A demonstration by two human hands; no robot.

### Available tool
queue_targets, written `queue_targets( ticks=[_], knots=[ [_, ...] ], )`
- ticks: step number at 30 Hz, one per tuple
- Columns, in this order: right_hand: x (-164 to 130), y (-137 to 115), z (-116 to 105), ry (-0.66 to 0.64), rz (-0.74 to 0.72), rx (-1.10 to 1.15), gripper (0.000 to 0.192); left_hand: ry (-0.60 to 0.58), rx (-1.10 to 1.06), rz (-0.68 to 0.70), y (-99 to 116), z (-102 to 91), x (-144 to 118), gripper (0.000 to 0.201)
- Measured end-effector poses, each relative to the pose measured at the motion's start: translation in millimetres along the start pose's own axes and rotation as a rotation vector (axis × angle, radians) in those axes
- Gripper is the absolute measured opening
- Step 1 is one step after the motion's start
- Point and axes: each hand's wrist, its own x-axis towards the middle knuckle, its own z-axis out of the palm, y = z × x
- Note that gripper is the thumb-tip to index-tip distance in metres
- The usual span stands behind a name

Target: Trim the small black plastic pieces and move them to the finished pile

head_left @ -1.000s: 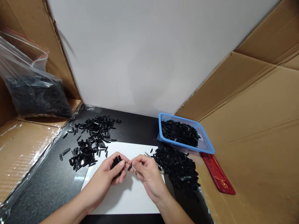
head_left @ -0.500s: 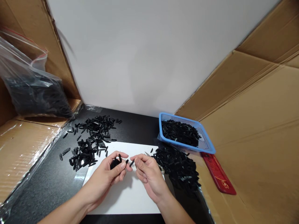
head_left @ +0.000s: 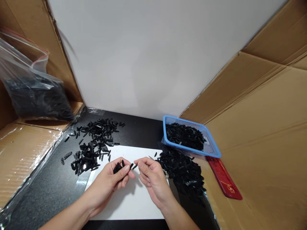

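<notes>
Bright, even light falls from above and in front, and the picture is sharp throughout. The hands cast soft grey shadows on the flat white paper sheet (head_left: 134, 201). Glare spots gleam on the clear plastic bag (head_left: 31, 86) at left. Wide-angle distortion bends the brown cardboard walls (head_left: 263, 127) near the edges.

Black tabletop (head_left: 134, 131) – white sheet (head_left: 134, 204), loose black pieces (head_left: 93, 143), blue basket (head_left: 213, 150), red strip (head_left: 224, 179)

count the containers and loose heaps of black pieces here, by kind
blue basket: 1
clear plastic bag: 1
loose heaps on the table: 2, the left heap and the right heap
total: 4
</notes>
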Motion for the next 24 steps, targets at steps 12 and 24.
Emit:
queue_targets(
  ticks=[12, 24],
  knots=[
    [0.0, -0.4, -0.4, -0.035, 0.039, 0.111, 0.025, 0.023, 0.011, 0.0, 0.1, -2.2, 1.4, 0.027],
    [-1.7, 7.4, 4.2, -0.002, 0.019, -0.07, 0.031, 0.003, 0.138, 0.022, 2.3, 2.2, -1.0, 0.028]
  ],
)
